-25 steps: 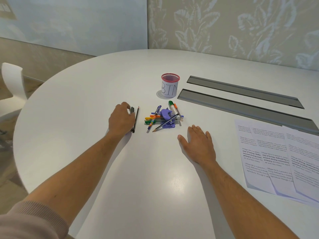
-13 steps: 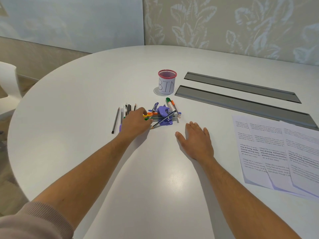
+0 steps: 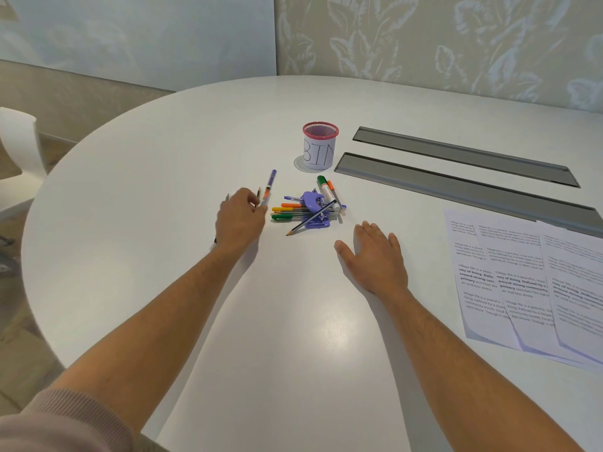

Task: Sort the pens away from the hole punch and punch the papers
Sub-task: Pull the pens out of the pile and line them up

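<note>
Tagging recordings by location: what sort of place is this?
Probably an office meeting room: a large white table with grey cable hatches, printed papers, and patterned wall panelling behind.

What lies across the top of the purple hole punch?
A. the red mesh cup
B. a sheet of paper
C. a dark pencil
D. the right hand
C: a dark pencil lies slantwise over the purple hole punch, its sharpened tip toward the person.

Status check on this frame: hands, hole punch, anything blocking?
Left hand on purple pen, left of pile. Right hand flat on table, empty. Hole punch buried: pens under, pencil across. Papers unpunched, right.
</note>
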Available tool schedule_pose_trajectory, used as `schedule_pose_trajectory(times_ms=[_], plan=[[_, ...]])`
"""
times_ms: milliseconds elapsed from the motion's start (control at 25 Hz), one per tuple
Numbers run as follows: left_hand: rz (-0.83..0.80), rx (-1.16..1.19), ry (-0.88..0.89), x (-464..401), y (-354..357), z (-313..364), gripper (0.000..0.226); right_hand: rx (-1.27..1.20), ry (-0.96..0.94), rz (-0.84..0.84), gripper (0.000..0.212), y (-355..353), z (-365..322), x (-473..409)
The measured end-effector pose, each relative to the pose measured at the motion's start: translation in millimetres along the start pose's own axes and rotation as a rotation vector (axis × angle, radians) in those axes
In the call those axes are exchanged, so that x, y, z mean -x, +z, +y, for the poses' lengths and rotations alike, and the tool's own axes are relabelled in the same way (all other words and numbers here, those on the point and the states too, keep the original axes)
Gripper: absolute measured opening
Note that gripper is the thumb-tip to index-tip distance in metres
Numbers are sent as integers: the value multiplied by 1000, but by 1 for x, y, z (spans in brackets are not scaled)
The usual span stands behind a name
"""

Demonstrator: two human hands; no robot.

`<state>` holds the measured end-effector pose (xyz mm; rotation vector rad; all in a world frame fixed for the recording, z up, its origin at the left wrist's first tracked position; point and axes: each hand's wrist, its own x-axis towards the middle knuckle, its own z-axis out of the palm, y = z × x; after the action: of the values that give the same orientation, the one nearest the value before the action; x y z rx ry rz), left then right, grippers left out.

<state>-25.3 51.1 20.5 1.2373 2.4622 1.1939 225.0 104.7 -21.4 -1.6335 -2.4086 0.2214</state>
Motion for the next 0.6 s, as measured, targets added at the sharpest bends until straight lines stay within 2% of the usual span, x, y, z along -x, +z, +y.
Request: schedule_pose_trajectory(times_ms=[120, 360, 600], plan=[[72, -20, -77, -2, -13, -13, 12, 3, -2, -4, 73, 0, 0, 0], [146, -168, -114, -6, -31, -39, 11, 0, -2, 4, 73, 0, 0, 0], [72, -239, -89, -3, -27, -52, 19, 9, 4, -10, 73, -1, -1, 0]])
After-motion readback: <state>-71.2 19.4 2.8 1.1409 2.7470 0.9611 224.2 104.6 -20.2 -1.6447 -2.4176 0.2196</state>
